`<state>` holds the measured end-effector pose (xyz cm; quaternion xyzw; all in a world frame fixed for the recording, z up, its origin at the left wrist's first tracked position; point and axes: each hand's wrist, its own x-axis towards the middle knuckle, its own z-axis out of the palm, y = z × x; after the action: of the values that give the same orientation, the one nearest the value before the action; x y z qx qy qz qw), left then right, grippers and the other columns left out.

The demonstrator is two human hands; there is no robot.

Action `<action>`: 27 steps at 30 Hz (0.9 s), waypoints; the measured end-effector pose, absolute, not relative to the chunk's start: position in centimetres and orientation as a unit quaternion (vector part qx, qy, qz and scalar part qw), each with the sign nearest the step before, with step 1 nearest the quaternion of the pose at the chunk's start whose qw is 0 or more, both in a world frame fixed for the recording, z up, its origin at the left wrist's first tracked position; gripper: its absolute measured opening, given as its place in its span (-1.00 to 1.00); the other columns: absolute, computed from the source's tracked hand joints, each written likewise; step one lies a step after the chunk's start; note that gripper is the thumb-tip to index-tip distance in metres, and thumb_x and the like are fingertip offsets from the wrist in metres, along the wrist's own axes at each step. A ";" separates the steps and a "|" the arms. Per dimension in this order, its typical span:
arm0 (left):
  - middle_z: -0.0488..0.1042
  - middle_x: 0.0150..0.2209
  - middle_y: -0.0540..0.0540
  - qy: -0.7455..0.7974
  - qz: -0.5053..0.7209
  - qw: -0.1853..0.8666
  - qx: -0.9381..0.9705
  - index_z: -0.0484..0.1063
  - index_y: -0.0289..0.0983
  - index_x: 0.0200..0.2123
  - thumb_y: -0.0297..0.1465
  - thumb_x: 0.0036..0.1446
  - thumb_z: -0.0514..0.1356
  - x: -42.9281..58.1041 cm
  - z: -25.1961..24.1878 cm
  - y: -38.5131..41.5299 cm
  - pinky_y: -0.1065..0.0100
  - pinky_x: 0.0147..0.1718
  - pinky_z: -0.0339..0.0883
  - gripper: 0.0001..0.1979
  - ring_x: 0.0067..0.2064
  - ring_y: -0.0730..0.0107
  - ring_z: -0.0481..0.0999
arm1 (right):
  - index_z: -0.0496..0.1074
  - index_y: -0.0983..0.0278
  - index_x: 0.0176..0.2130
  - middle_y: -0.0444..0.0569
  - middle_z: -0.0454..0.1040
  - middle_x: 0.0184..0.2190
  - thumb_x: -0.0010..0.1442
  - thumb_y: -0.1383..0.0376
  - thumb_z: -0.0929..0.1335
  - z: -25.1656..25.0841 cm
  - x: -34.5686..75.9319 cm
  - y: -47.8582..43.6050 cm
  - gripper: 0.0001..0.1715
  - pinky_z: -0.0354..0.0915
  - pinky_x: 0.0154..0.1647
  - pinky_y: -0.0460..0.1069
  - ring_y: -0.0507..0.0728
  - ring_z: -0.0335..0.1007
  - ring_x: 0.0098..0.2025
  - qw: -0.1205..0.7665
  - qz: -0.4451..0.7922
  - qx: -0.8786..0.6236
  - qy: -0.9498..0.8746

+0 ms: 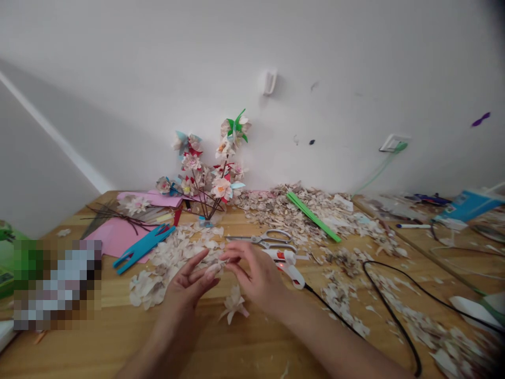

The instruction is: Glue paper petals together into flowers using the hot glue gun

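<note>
A light wooden table (pixel 118 347) stands against a plain white wall, strewn with pale paper scraps. Near its middle the left hand (pixel 189 287) is half open, its stretched fingertips touching a small pale paper petal (pixel 215 268) that the right hand (pixel 256 276) pinches with curled fingers. A cream folded paper flower (pixel 234 307) lies just near of both hands. A white glue gun (pixel 290 266) and steel scissors (pixel 264 239) lie just right and far.
</note>
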<state>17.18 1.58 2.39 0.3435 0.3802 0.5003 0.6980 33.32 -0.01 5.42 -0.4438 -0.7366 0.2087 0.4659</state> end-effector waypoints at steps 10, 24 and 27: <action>0.61 -0.27 -0.11 0.354 0.487 0.734 0.314 0.41 -0.26 -0.06 -0.40 -0.14 0.33 17.1 3.1 1.2 0.36 -0.28 0.43 -0.51 -0.24 0.31 0.57 | 0.23 0.15 -0.04 -0.05 0.54 -0.24 0.18 0.40 0.29 5.8 34.2 0.3 -0.66 0.24 -0.08 0.06 0.16 0.43 -0.13 0.408 0.149 -0.421 -0.796; 0.60 -0.35 -0.07 0.346 0.493 0.723 0.338 0.46 -0.23 -0.09 -0.40 -0.13 0.32 17.1 2.8 1.2 0.35 -0.30 0.44 -0.57 -0.32 0.36 0.54 | 0.26 0.20 -0.03 0.02 0.53 -0.22 0.23 0.38 0.25 6.5 34.4 0.3 -0.70 0.29 -0.14 0.05 0.18 0.42 -0.15 0.344 0.077 -0.380 -0.855; 0.60 -0.40 -0.05 0.345 0.489 0.726 0.339 0.47 -0.23 -0.10 -0.40 -0.13 0.33 17.1 2.7 1.3 0.36 -0.30 0.44 -0.57 -0.34 0.36 0.54 | 0.30 0.21 -0.08 0.06 0.53 -0.22 0.25 0.36 0.22 6.7 34.3 0.2 -0.78 0.32 -0.19 0.04 0.19 0.44 -0.18 0.329 0.054 -0.383 -0.862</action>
<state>17.08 1.31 2.70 0.3389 0.3445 0.4892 0.7261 34.29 0.23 6.71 -0.3829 -0.8617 0.0537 0.3286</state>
